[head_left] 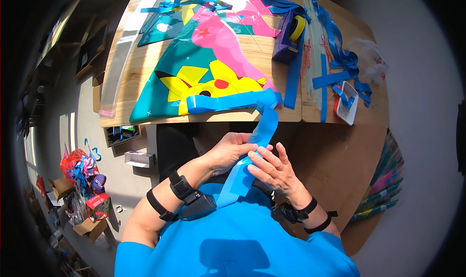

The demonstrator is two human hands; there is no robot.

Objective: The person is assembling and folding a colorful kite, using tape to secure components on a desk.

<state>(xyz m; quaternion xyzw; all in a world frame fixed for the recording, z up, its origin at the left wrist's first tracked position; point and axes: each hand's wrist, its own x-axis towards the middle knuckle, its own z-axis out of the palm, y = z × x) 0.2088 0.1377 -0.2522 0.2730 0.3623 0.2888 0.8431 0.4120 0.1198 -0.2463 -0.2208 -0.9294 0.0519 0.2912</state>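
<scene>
A long blue plastic strip (pixel 265 126) hangs over the table's front edge and runs down to my lap. My left hand (pixel 230 152) pinches it between thumb and fingers. My right hand (pixel 274 170) is closed on the same strip just to the right, fingers bent over its edge. The strip's lower end (pixel 238 182) lies against my blue shirt. Its upper part lies folded along the bottom of a triangular plastic kite sheet (pixel 160 90), green and pink with a yellow cartoon figure. The fingertips behind the strip are hidden.
On the wooden table (pixel 131 73) stand a purple tape dispenser (pixel 286 46) and a small white tray (pixel 347 102). Thin pale rods (pixel 310 49), more blue strips (pixel 342 58) and a clear plastic bag (pixel 371 58) lie at right. Boxes and a red bag (pixel 73 160) are on the floor at left.
</scene>
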